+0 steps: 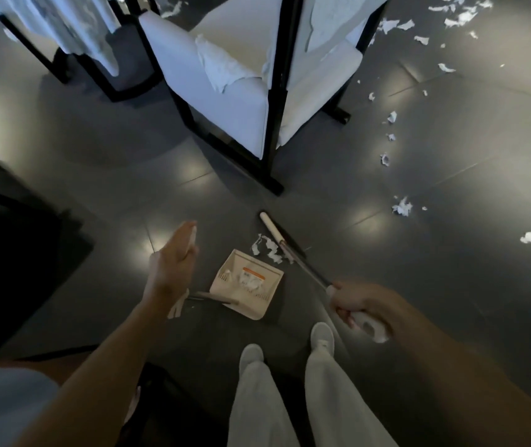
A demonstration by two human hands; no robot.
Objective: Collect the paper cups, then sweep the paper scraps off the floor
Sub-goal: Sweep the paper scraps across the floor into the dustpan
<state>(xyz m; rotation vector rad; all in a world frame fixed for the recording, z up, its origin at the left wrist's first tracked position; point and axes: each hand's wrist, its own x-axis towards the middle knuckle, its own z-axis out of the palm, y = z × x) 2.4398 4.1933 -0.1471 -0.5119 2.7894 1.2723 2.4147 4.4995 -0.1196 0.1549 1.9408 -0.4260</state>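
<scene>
Between left hand (174, 262) and right hand (361, 304): dustpan (246, 282), broom (290, 253) slanting beside it. Ahead of both: white chair (225, 101). Left of left hand: dark furniture (15, 253). Right of right hand: open floor (451, 285), scattered paper scraps (403, 207).

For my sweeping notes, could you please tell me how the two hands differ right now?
The left hand is open-fingered and holds nothing; the right hand grips the broom handle. The left hand is left of the dustpan; the right hand is to its right. Both are bare.
</scene>
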